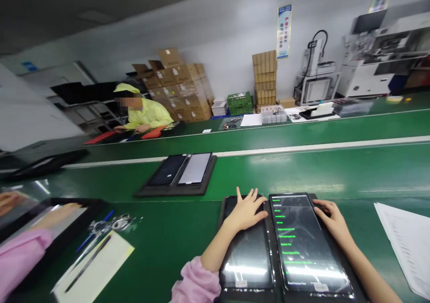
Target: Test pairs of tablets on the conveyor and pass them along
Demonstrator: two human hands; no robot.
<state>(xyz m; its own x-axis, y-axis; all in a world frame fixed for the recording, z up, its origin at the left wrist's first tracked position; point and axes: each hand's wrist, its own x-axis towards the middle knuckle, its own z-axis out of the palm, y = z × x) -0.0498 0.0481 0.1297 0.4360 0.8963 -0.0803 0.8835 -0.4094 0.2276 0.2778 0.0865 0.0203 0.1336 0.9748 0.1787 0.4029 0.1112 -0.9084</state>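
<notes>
Two tablets lie side by side in a dark foam tray (279, 267) in front of me. Over the upper part of the left tablet (247, 260), whose screen is dark, my left hand (247, 212) rests with fingers spread. The right tablet (309, 245) is lit, with a list of green text lines on black. My right hand (332, 218) lies at its upper right edge, fingers apart and fingertips touching the border; it does not wrap around the tablet. Light reflects across the lower part of both screens.
Another tray (204, 187) with two tablets sits farther up the green bench. At left, a co-worker's hands (55, 215) work over a dark tray, near a notepad (101, 267) and pen (88, 263). Printed sheets (408, 245) lie right. Across the bench sits a person in yellow (151, 113).
</notes>
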